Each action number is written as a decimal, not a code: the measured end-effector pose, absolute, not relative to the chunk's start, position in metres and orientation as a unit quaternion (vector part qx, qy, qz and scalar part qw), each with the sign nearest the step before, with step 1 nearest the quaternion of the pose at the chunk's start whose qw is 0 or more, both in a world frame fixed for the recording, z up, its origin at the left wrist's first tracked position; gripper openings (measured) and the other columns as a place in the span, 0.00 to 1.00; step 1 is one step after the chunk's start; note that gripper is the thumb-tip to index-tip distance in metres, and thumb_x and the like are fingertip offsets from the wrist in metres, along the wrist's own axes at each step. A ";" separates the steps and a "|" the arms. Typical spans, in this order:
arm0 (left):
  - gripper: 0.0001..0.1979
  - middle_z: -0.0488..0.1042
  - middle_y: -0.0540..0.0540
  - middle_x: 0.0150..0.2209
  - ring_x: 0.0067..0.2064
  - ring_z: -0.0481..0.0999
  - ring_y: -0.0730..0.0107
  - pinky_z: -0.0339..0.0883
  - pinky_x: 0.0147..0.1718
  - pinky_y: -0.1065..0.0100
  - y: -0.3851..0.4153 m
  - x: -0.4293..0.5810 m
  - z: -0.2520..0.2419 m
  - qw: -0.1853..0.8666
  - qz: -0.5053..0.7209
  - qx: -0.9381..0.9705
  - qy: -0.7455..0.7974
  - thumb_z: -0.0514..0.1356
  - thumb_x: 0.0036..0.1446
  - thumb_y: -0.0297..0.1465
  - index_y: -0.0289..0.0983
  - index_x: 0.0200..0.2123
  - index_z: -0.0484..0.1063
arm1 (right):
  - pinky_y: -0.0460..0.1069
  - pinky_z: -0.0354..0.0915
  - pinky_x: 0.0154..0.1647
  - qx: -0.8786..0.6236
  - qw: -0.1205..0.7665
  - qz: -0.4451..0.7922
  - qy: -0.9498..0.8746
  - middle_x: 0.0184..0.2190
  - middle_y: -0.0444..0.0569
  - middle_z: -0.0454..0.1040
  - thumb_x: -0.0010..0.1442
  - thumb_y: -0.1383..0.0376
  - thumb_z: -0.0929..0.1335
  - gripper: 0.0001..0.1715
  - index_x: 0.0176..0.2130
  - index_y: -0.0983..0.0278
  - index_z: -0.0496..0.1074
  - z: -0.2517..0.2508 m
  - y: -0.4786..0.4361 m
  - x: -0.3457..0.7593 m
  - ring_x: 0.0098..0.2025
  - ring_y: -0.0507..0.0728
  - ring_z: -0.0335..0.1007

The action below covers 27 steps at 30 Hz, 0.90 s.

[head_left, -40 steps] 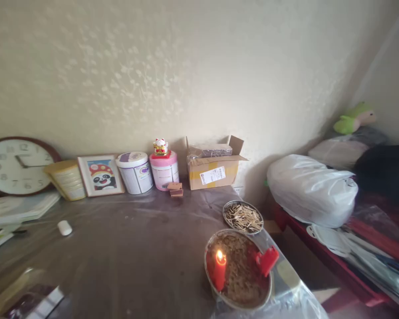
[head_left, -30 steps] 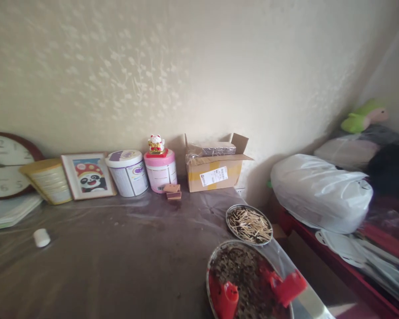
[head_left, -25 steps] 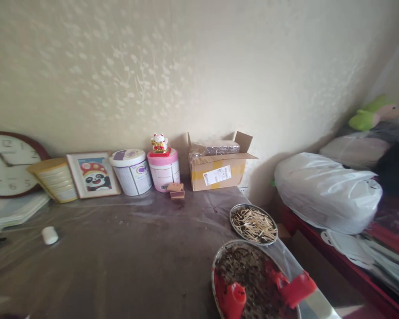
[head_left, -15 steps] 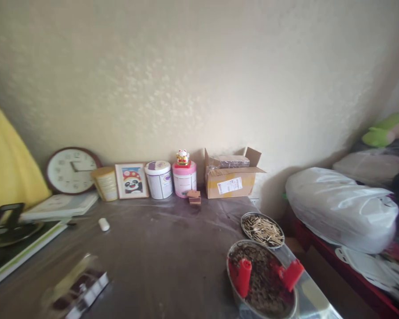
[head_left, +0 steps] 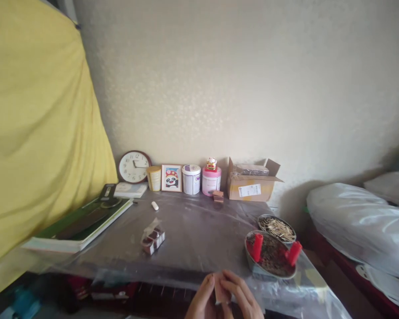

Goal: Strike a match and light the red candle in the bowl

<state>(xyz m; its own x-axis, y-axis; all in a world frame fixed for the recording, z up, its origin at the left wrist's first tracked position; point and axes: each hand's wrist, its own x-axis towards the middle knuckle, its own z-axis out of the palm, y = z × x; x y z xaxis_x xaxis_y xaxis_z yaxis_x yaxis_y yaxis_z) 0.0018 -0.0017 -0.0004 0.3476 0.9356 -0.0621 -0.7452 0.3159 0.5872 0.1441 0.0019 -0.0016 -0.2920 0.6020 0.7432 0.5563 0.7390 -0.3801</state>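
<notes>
Low in the view, in front of the table's near edge, both my hands are closed around a small brownish matchbox [head_left: 221, 290]. My left hand [head_left: 201, 300] grips its left side with the thumb near the top. Fingers of my right hand [head_left: 242, 296] curl over its right side; parts of the box are hidden behind them. To the right stands an oval metal tub [head_left: 271, 275] of dark crumbly material with two red candles [head_left: 257, 248]. Behind it is a round dish of used-looking matchsticks [head_left: 277, 229]. A plastic-wrapped pack of small boxes [head_left: 154, 240] lies to the left.
Along the wall stand a clock [head_left: 134, 167], a yellow tub [head_left: 154, 179], a panda picture [head_left: 172, 178], two cans [head_left: 191, 180] and an open carton [head_left: 251, 190]. Small brown boxes [head_left: 218, 196] lie by the pink can. A large green book [head_left: 83, 226] lies left, beside a yellow curtain [head_left: 36, 133].
The view has swung left and tilted down, so the table's front edge and more curtain show. Both my hands, out of view before, now appear holding the matchbox.
</notes>
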 end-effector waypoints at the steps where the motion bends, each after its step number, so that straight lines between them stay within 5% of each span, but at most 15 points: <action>1: 0.12 0.74 0.42 0.42 0.46 0.71 0.58 0.64 0.42 0.62 -0.004 0.004 -0.001 0.787 0.537 0.229 0.199 0.60 0.54 0.39 0.39 0.38 0.74 | 0.48 0.71 0.47 -0.358 0.450 0.032 -0.817 0.49 0.54 0.72 0.57 0.65 0.67 0.17 0.48 0.60 0.70 0.001 0.000 0.146 0.48 0.59 0.73; 8: 0.12 0.72 0.45 0.34 0.37 0.70 0.69 0.60 0.40 0.66 -0.014 0.018 -0.003 0.790 0.571 0.166 0.151 0.56 0.58 0.36 0.35 0.40 0.73 | 0.53 0.67 0.53 -0.430 0.444 0.099 -0.780 0.53 0.54 0.67 0.57 0.71 0.63 0.24 0.54 0.62 0.62 0.003 -0.014 0.137 0.54 0.59 0.66; 13: 0.15 0.74 0.45 0.33 0.35 0.72 0.66 0.61 0.35 0.66 -0.015 0.027 -0.004 0.820 0.529 0.177 0.126 0.53 0.60 0.38 0.36 0.43 0.72 | 0.55 0.64 0.55 -0.459 0.459 0.125 -0.750 0.54 0.55 0.66 0.56 0.72 0.61 0.29 0.57 0.63 0.56 -0.005 -0.012 0.140 0.56 0.60 0.64; 19: 0.12 0.75 0.44 0.35 0.36 0.74 0.69 0.64 0.36 0.68 -0.015 0.023 -0.004 0.816 0.538 0.155 0.147 0.55 0.59 0.36 0.35 0.42 0.72 | 0.54 0.61 0.57 -0.424 0.424 0.295 -0.743 0.55 0.52 0.65 0.54 0.69 0.66 0.32 0.57 0.61 0.58 0.012 -0.008 0.159 0.56 0.59 0.63; 24: 0.14 0.76 0.45 0.35 0.33 0.74 0.71 0.66 0.33 0.69 -0.017 0.016 -0.004 0.823 0.502 0.182 0.194 0.55 0.59 0.37 0.36 0.44 0.70 | 0.51 0.63 0.52 -0.424 0.432 0.296 -0.739 0.49 0.51 0.69 0.61 0.63 0.65 0.11 0.44 0.61 0.70 0.023 -0.002 0.175 0.50 0.57 0.68; 27: 0.15 0.76 0.44 0.33 0.32 0.74 0.71 0.65 0.30 0.70 -0.018 0.016 -0.004 0.824 0.474 0.221 0.218 0.55 0.59 0.39 0.34 0.43 0.71 | 0.48 0.65 0.45 -0.428 0.433 0.226 -0.760 0.40 0.50 0.71 0.62 0.63 0.64 0.08 0.35 0.62 0.72 0.021 0.001 0.177 0.42 0.55 0.71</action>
